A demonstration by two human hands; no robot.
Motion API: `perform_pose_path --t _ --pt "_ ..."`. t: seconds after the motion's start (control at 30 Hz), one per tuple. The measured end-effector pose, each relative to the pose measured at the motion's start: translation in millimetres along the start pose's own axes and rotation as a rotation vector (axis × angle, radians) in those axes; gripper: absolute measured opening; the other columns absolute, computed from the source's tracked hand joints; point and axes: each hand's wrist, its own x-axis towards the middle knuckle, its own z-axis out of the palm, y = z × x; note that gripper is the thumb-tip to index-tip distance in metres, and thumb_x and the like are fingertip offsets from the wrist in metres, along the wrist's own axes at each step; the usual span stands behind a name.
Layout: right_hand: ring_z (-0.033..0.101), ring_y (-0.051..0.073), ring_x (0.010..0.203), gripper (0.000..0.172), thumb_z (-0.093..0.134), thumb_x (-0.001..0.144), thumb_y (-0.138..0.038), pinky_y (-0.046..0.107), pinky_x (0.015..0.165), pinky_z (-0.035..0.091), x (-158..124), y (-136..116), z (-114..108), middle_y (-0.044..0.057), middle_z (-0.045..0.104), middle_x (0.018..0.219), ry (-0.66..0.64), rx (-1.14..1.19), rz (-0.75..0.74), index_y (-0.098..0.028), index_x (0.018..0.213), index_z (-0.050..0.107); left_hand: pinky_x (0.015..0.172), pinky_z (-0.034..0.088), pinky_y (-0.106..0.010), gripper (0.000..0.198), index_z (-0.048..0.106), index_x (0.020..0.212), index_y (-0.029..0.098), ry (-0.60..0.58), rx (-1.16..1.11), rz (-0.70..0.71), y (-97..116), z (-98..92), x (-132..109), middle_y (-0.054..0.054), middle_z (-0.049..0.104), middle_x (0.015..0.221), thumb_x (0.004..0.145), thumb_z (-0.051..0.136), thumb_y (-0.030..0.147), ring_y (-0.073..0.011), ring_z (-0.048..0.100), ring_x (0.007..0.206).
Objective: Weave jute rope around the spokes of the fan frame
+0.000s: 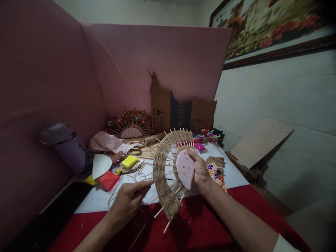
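My right hand [201, 169] grips a half-round woven fan at its inner part, thumb on the pink dotted cloth half-disc [185, 169]. Thin wooden sticks fan out from that centre through a wide twine-woven band [160, 168]. Several stick ends jut past the band at its lower edge. To the left, my left hand [130, 199] has its fingers drawn together, the index fingertip at the band's outer edge. Whatever lies between those fingers is too small to make out.
Behind stand a finished-looking beaded fan [131, 127] and torn cardboard [164, 108]. Scissors [138, 148], dotted cloth [105, 141], yellow [130, 161] and red [109, 180] packets, a white half-disc [101, 165] and flower-patterned cutout [214, 171] lie around on the white sheet [236, 175].
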Motion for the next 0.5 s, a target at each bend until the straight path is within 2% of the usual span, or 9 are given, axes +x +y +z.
perform_pose_path --t 0.1,0.23,0.33,0.43,0.5 --pt "0.061 0.017 0.048 0.011 0.062 0.067 -0.027 0.030 0.051 0.050 -1.7 -0.5 0.8 0.002 0.066 0.056 -0.021 0.018 0.023 -0.016 0.069 0.058 0.047 0.045 -0.021 0.026 0.068 0.095 0.016 -0.051 -0.187 -0.135 6.4 2.4 6.1 -0.002 0.069 0.062 0.078 0.052 0.027 -0.0121 0.056 0.049" --pt "0.061 0.018 0.048 0.010 0.061 0.067 -0.025 0.031 0.050 0.050 -1.7 -2.1 1.7 0.002 0.066 0.056 -0.032 0.035 0.013 -0.016 0.067 0.057 0.064 0.049 -0.026 0.024 0.069 0.095 0.019 -0.111 -0.293 -0.162 16.8 6.4 7.7 -0.004 0.071 0.079 0.077 0.053 0.025 -0.0166 0.062 0.070" --pt "0.061 0.016 0.048 0.010 0.062 0.066 -0.026 0.029 0.050 0.050 0.5 -2.2 0.5 0.001 0.065 0.055 -0.026 0.060 -0.029 -0.017 0.067 0.057 0.070 0.050 -0.028 0.023 0.069 0.093 0.020 -0.099 -0.292 -0.156 18.6 9.5 3.2 -0.005 0.071 0.087 0.078 0.053 0.026 -0.0193 0.064 0.079" --pt "0.061 0.017 0.049 0.012 0.063 0.066 -0.026 0.031 0.051 0.051 1.9 -1.9 -0.5 0.002 0.065 0.056 -0.019 0.047 -0.025 -0.016 0.066 0.057 0.070 0.052 -0.029 0.021 0.069 0.092 0.020 -0.045 -0.268 -0.149 17.2 11.2 -4.0 -0.005 0.071 0.088 0.076 0.055 0.024 -0.0193 0.065 0.078" --pt "0.060 0.016 0.047 0.009 0.063 0.065 -0.023 0.029 0.049 0.050 2.0 -1.8 0.0 0.000 0.065 0.054 -0.003 0.023 -0.081 -0.017 0.067 0.057 0.069 0.053 -0.029 0.021 0.070 0.091 0.021 -0.012 -0.250 -0.133 17.1 11.3 -8.7 -0.005 0.071 0.088 0.075 0.056 0.022 -0.0193 0.066 0.076"
